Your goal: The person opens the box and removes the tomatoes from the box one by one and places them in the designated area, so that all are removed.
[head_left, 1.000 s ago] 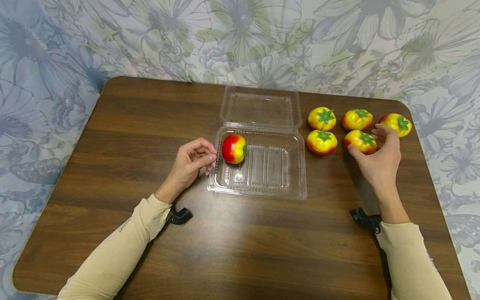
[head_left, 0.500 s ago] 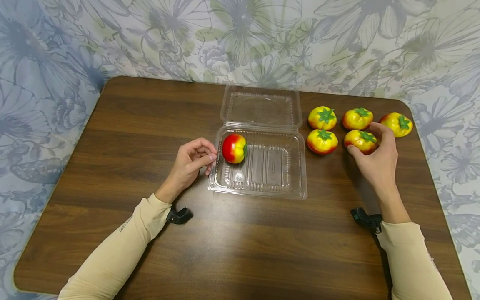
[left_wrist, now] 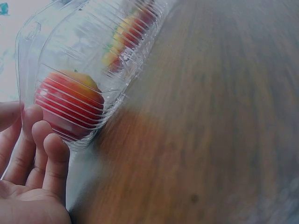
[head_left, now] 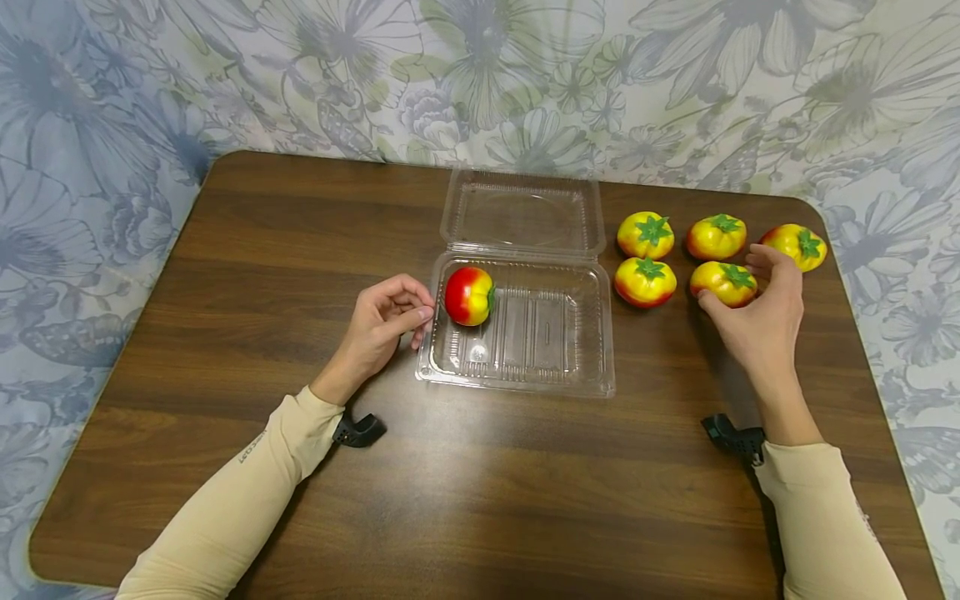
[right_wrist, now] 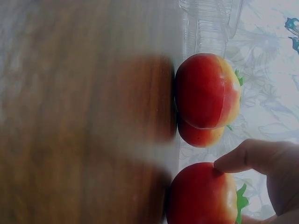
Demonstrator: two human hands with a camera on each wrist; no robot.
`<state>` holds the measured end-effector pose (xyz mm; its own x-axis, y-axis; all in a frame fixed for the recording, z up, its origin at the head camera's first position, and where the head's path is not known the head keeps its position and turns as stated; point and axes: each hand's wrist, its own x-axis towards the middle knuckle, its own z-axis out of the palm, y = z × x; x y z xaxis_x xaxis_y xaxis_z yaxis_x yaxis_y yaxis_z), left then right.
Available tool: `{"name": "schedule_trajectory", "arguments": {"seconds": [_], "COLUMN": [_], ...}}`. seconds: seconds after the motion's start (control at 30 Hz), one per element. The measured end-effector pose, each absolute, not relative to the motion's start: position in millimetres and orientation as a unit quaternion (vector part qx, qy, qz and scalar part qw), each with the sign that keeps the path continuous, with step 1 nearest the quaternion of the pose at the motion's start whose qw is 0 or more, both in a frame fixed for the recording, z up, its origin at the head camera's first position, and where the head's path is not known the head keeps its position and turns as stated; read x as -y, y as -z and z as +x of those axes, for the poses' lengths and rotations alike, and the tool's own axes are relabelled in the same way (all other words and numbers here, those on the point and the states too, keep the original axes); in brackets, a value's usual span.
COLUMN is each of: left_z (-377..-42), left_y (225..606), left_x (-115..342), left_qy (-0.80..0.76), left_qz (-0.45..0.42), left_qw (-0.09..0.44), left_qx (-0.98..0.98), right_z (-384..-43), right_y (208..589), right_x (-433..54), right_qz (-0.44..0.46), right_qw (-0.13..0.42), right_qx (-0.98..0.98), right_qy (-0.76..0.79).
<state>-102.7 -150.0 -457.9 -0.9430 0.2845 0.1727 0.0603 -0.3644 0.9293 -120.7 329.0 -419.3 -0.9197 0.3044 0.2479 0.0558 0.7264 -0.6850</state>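
My left hand point(head_left: 386, 321) pinches the left rim of a clear plastic container point(head_left: 517, 387) between thumb and forefinger; the other fingers lie curled beneath, as the left wrist view shows. One red and yellow artificial tomato point(head_left: 469, 296) lies on its side in the container's left part. My right hand point(head_left: 765, 321) arches round another tomato point(head_left: 722, 285) on the table, its thumb point(right_wrist: 233, 161) touching the near side and its fingers at the right. That tomato's green leaf top faces up. The right fingertips are partly hidden.
Two tomatoes point(head_left: 645, 283) stand between the container and my right hand, one behind the other. Two more point(head_left: 716, 238) stand at the back right. The container's lid point(head_left: 521, 212) lies folded back toward the flowered wall point(head_left: 487, 75), on the brown wooden table point(head_left: 480, 500).
My right hand's fingers closed in at the back of the tomato half a second ago and have since spread slightly to the right. My left hand and the container have not moved.
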Motion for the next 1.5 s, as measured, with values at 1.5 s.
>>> {"name": "schedule_trajectory", "arguments": {"seconds": [1.5], "left_z": [-102.2], "left_y": [457.2], "left_x": [149.4], "left_qy": [-0.811], "left_qz": [0.151], "left_qw": [0.069], "left_qx": [-0.562], "right_z": [-124.4], "right_y": [415.5], "right_x": [-316.1], "right_qz": [-0.050], "right_qw": [0.244], "right_qx": [0.904], "right_qy": [-0.349]}}
